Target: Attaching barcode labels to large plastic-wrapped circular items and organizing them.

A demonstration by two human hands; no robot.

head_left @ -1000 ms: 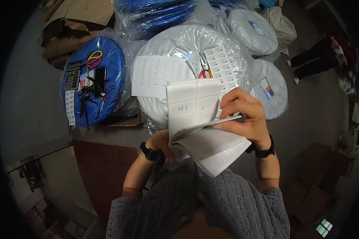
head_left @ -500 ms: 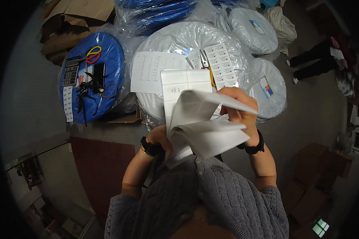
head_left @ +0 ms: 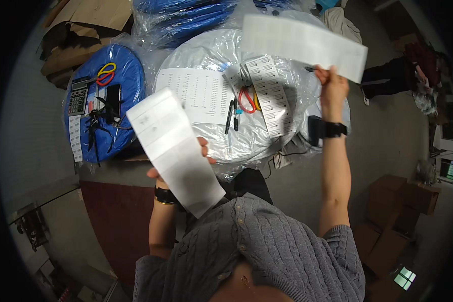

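Observation:
My left hand [head_left: 204, 150] is closed round a long white label strip [head_left: 173, 151], which hides most of the palm; faint handwriting shows on its upper part. Off to the right, my raised right hand [head_left: 333, 93] pinches the near edge of another white strip [head_left: 302, 45], slightly blurred. A small dark tip pokes out beside its fingers. Between the hands a round white plastic-wrapped bundle [head_left: 206, 48] carries a printed sheet [head_left: 198, 95], a sheet of labels [head_left: 271, 100], scissors [head_left: 246, 103] with red and yellow handles, and black pens [head_left: 230, 116].
On a round blue wrapped bundle [head_left: 128, 60] at left lie a calculator [head_left: 78, 95], a phone [head_left: 113, 98], more scissors [head_left: 105, 75] and black straps [head_left: 98, 121]. Cardboard [head_left: 95, 12] is piled far left. Another person [head_left: 387, 75] stands at far right; boxes [head_left: 387, 201] sit lower right.
The strips held together have come apart. My right hand has moved up and right with one; my left hand tilts the other leftward. Pens and red scissor handles are now uncovered.

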